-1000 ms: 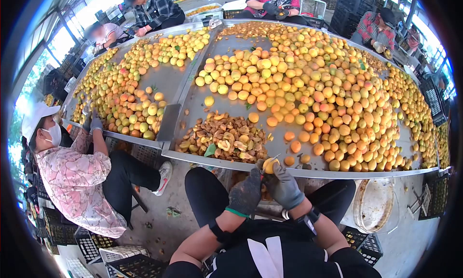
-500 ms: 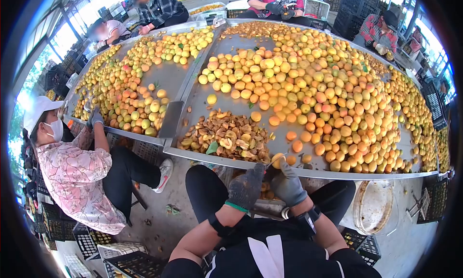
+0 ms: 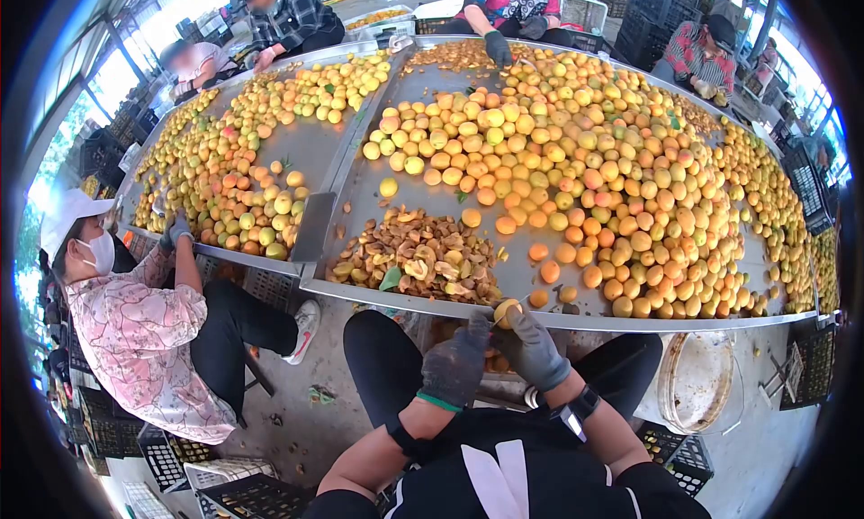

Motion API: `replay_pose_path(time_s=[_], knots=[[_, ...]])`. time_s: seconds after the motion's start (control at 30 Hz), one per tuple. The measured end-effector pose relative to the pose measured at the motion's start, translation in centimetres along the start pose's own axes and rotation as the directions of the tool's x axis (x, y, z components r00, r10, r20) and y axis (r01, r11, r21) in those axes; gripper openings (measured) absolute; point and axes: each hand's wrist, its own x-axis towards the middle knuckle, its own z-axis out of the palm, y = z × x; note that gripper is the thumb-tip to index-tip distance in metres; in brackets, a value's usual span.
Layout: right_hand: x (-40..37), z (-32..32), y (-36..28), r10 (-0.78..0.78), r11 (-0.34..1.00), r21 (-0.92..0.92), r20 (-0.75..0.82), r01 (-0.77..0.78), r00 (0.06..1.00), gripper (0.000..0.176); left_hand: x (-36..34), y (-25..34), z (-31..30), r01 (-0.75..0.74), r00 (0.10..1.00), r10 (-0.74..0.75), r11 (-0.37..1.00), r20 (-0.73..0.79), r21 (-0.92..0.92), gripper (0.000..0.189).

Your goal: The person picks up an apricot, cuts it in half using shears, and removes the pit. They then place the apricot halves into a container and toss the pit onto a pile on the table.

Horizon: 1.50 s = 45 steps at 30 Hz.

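My left hand (image 3: 454,368), in a dark glove with a green cuff, is closed at the table's front edge; what it holds is too small to name. Close on its right, my right hand (image 3: 533,352) in a grey glove grips an apricot (image 3: 508,314) between thumb and fingers. The two hands nearly touch at the fruit. Just beyond them lies a heap of brown and yellow apricot pieces (image 3: 414,256), with a green leaf (image 3: 391,279) on it. Whole apricots (image 3: 630,195) are piled on the metal table (image 3: 360,195) behind and to the right.
A person in a pink patterned shirt (image 3: 135,339) sits at the left. Several people work along the far side. A white bucket (image 3: 693,384) stands at the right below the table's raised edge (image 3: 576,321). Black crates (image 3: 252,496) are on the floor.
My right hand and the apricot have shifted slightly left and down, with the fruit now turned. Across the table, a co-worker's gloved hand has reached onto the pile.
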Motion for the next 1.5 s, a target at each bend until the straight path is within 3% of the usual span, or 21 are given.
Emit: replay_pose_path(time_s=[0.17, 0.23, 0.27, 0.33, 0.37, 0.43, 0.57, 0.63, 0.77, 0.83, 0.87, 0.93, 0.97, 1.03, 1.17, 1.27, 1.33, 1.43, 1.5], knots=[[-0.4, 1.1, 0.1, -0.060, 0.996, -0.062, -0.054, 0.057, 0.997, 0.039, 0.0, 0.3, 0.0, 0.025, 1.000, -0.026, 0.999, 0.016, 0.047, 0.036], [0.3, 0.2, 0.4, 0.009, 0.994, 0.105, -0.009, -0.008, 1.000, 0.035, 0.3, 0.0, 0.4, 0.012, 0.996, -0.021, 0.995, 0.089, 0.094, 0.034], [0.3, -0.2, 0.3, 0.009, 0.994, 0.106, -0.010, -0.008, 1.000, 0.035, 0.3, -0.1, 0.4, 0.012, 0.996, -0.021, 0.995, 0.089, 0.094, 0.034], [0.0, -0.3, -0.4, -0.033, 0.997, -0.070, -0.002, 0.033, 0.999, 0.032, 0.5, -0.2, 0.0, 0.004, 0.994, -0.005, 1.000, 0.106, 0.010, 0.030], [-0.2, -0.3, -0.8, -0.034, 0.997, -0.068, -0.008, 0.034, 0.999, 0.032, 0.6, -0.2, -0.3, 0.001, 0.994, -0.002, 1.000, 0.110, 0.006, 0.030], [-0.3, -0.2, -1.6, -0.034, 0.937, -0.346, 0.039, 0.046, 0.999, 0.030, 0.9, 0.0, -1.0, 0.022, 0.997, -0.022, 1.000, 0.073, 0.004, 0.028], [-0.5, 1.4, -0.8, -0.063, 0.977, -0.204, -0.014, 0.059, 0.998, 0.032, 0.9, 1.1, -1.4, 0.100, 0.993, -0.099, 0.995, 0.067, -0.017, 0.030], [-0.1, 1.2, 0.4, -0.016, 0.974, 0.224, 0.002, 0.015, 1.000, 0.033, 0.6, 0.8, -1.0, 0.083, 0.994, -0.082, 0.997, 0.073, -0.010, 0.031], [0.2, -0.3, 0.9, -0.047, 0.998, 0.038, -0.058, 0.049, 0.997, 0.033, 0.3, -0.2, -0.7, 0.066, 0.993, -0.063, 0.998, 0.095, -0.019, 0.034], [-0.1, 0.7, -1.0, -0.070, 0.978, -0.199, -0.005, 0.068, 0.998, 0.035, 0.9, 0.0, -1.4, 0.118, 0.968, -0.119, 0.993, 0.221, 0.016, 0.030], [-0.1, 0.8, -0.9, -0.073, 0.977, -0.200, -0.006, 0.070, 0.997, 0.035, 0.8, 0.0, -1.2, 0.116, 0.968, -0.116, 0.993, 0.221, 0.014, 0.030], [0.0, 1.2, -0.6, -0.196, 0.944, -0.270, -0.001, 0.188, 0.981, 0.036, 0.4, 0.1, -0.3, 0.060, 0.995, -0.063, 0.998, 0.080, 0.035, 0.038], [0.0, 1.5, -0.4, -0.197, 0.943, -0.272, -0.003, 0.189, 0.980, 0.036, 0.3, 0.3, 0.1, 0.060, 0.995, -0.062, 0.998, 0.079, 0.033, 0.038], [0.1, 2.1, -0.1, -0.119, 0.993, 0.011, -0.043, 0.120, 0.992, 0.038, 0.2, 0.6, 0.6, 0.108, 0.994, -0.107, 0.990, 0.014, -0.086, 0.036], [0.1, 1.2, 0.3, -0.073, 0.997, 0.014, -0.066, 0.074, 0.995, 0.038, -0.4, 0.1, 1.7, 0.124, 0.991, -0.121, 0.991, 0.053, -0.051, 0.037], [0.3, 0.2, 0.4, -0.049, 0.996, -0.078, -0.036, 0.046, 0.998, 0.039, -0.5, -0.5, 2.0, 0.128, 0.987, -0.123, 0.991, 0.099, -0.037, 0.037], [0.2, -0.1, 0.2, -0.120, 0.959, -0.258, -0.003, 0.115, 0.993, 0.038, -0.4, -0.3, 1.2, 0.084, 0.995, -0.082, 0.996, 0.063, -0.037, 0.036], [0.0, 0.8, -0.5, -0.090, 0.990, -0.117, -0.039, 0.085, 0.995, 0.035, -0.2, -0.2, 1.3, 0.064, 0.997, -0.067, 0.995, -0.042, -0.080, 0.035], [0.1, 0.2, -0.4, -0.059, 0.994, -0.089, -0.028, 0.056, 0.998, 0.033, -0.2, -0.4, 1.4, 0.056, 0.998, -0.056, 0.998, -0.009, -0.041, 0.035]])
